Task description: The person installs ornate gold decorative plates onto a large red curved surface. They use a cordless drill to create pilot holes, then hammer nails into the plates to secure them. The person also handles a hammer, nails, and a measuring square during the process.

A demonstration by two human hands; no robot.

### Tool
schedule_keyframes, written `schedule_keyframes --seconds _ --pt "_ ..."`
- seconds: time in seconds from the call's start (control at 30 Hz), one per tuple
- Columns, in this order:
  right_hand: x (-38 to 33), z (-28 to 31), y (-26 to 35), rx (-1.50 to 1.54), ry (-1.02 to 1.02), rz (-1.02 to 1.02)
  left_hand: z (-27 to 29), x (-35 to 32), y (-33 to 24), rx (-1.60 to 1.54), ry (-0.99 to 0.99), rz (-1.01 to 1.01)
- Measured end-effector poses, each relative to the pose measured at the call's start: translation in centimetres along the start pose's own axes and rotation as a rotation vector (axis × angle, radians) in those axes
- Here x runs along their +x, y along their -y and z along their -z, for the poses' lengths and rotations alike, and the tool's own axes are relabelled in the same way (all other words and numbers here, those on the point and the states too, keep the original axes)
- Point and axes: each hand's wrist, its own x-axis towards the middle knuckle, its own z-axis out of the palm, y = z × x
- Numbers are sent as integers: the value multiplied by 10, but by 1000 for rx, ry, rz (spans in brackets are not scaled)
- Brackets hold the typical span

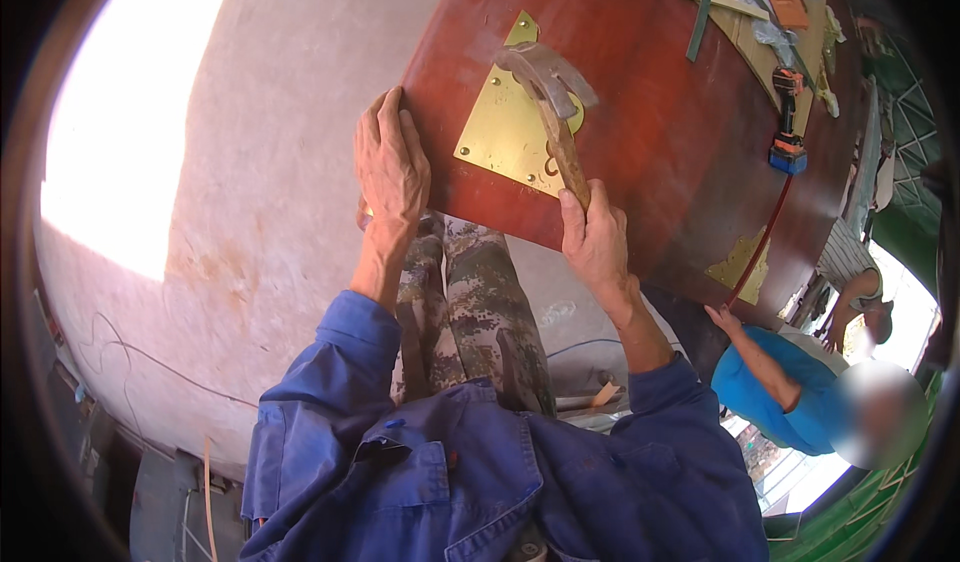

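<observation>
My right hand [600, 242] grips the wooden handle of a claw hammer [565, 152]. The worn metal hammer head hangs over a brass corner plate [490, 137] on a glossy red-brown wooden panel [660, 122]. Several round fastener heads show along the plate's edges, and the hammer covers part of its right side. My left hand [393, 167] rests along the panel's left edge, fingers stretched out. Its thumb side is partly hidden.
A cordless drill [787, 117] with a blue battery lies on the panel's right part, near wood strips [720, 2]. A co-worker in a blue shirt [770, 382] touches the panel's right edge beside another brass plate [740, 267]. A second person [850, 277] bends farther right.
</observation>
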Motion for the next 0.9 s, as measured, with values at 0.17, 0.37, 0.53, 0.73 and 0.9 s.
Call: schedule_keyframes --seconds 0.17,0.37,0.53,0.73,0.9 --pt "9 2 -2 -127 109 -96 8 -2 -5 6 21 17" --pt "-4 29 16 -94 92 -75 1 -8 -1 -22 53 3" --pt "-88 90 72 226 -88 -75 48 3 -32 -204 107 211" --pt "-109 102 80 522 -61 -337 60 25 -149 -390 370 92" --pt "-46 119 64 496 -351 -299 13 43 -192 -872 970 226"
